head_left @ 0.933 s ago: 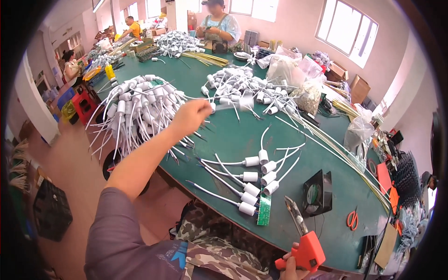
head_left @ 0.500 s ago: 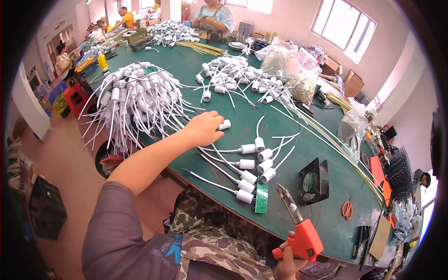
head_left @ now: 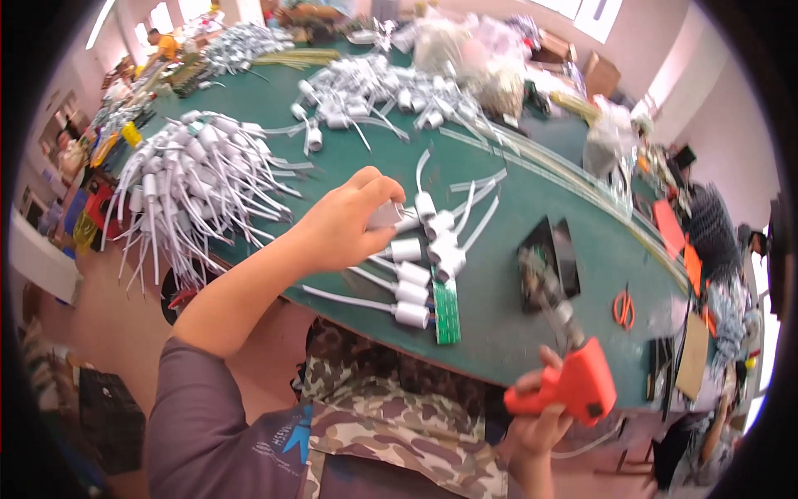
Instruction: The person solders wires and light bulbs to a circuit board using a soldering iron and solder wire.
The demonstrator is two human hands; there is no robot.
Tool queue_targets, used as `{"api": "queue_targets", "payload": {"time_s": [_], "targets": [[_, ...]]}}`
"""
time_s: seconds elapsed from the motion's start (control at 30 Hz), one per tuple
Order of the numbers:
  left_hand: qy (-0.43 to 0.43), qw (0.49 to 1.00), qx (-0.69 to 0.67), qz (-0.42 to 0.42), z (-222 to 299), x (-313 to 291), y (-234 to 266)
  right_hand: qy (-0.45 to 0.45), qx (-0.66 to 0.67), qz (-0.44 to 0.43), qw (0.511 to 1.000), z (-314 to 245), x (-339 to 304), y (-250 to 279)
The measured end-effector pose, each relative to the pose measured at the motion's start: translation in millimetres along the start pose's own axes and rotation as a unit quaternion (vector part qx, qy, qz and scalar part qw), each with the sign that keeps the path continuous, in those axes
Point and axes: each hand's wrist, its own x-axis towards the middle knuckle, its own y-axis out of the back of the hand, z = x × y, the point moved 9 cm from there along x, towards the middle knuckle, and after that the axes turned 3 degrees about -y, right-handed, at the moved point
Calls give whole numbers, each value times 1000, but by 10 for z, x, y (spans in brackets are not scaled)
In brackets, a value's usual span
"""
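My left hand [head_left: 356,220] pinches a white cylindrical cap [head_left: 384,216] with thin wires at its open end, just beside the upper end of a row of similar pieces. Those white caps [head_left: 411,315] have white cable tails and lie along both sides of a green circuit board strip [head_left: 447,314], whose lower end shows bare. My right hand [head_left: 540,412] grips a red soldering gun [head_left: 573,384] near the table's front edge. Its metal barrel, blurred by motion, points up and left, in front of a black square fan [head_left: 549,264].
A large heap of wired white caps [head_left: 191,158] hangs over the table's left edge. Another pile [head_left: 357,87] lies farther back. Orange-handled scissors [head_left: 623,308] rest right of the fan. Long pale strips [head_left: 565,183] and plastic bags [head_left: 611,145] line the far right.
My left hand has lifted a white cap off the table and brought it right, close to the row. My right hand has raised the soldering gun toward the fan. The view has shifted.
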Motion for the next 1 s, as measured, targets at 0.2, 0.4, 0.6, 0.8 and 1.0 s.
{"api": "queue_targets", "payload": {"time_s": [0.2, 0.4, 0.6, 0.8, 1.0], "targets": [[-16, 986, -151, -71, 773, -384, -459, -76, 75, -75, 992, 207, 255, -493], [25, 958, -272, -90, 783, -546, -972, -24, 28, -106, 994, 284, 275, -791], [-74, 957, -266, -93, 1028, -673, -1028, -72, 26, -62, 995, 430, 136, -689], [-334, 930, -152, -14, 1215, -1059, -960, -243, 122, -114, 956, 634, -59, -722], [-48, 924, -364, -109, 863, -1044, -1157, -148, 32, -149, 977, 530, 49, -859]]}}
